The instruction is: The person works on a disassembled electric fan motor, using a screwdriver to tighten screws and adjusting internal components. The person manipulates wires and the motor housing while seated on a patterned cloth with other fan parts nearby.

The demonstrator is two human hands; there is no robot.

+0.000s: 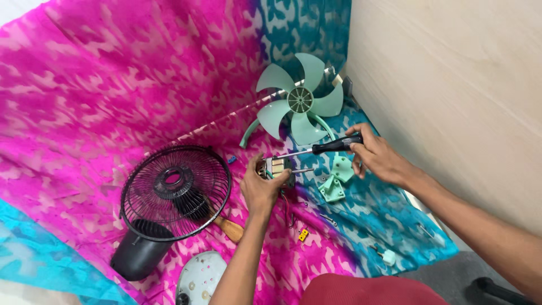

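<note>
- While the left hand [261, 189] is closed around a small fan motor [278, 168], holding it up off the pink and teal cloth [84, 96], the motor's metal core and a short shaft stick out to the right of the fingers.
- Red wires [287, 208] hang down from the motor just beside the left wrist.
- The right hand [377, 157] grips the black handle of a screwdriver [322, 148]; its thin shaft runs leftward and its tip meets the top of the motor.
- A pale green fan blade [300, 100] with five vanes stands behind the hands, leaning near the plywood wall [451, 90].
- Two pale green plastic housing pieces [336, 179] lie on the teal part of the cloth, just below the right hand.
- A black wire fan guard [175, 192] rests to the left of the left hand, tilted against a black dome-shaped cover [138, 254].
- A brush with a wooden handle [217, 221] lies under the guard's edge, its handle pointing toward the left forearm.
- A round white base plate [200, 278] sits at the bottom edge, beside the left forearm.
- A small yellow part [303, 234] and a few loose screws [327, 217] lie on the cloth between the two arms.
</note>
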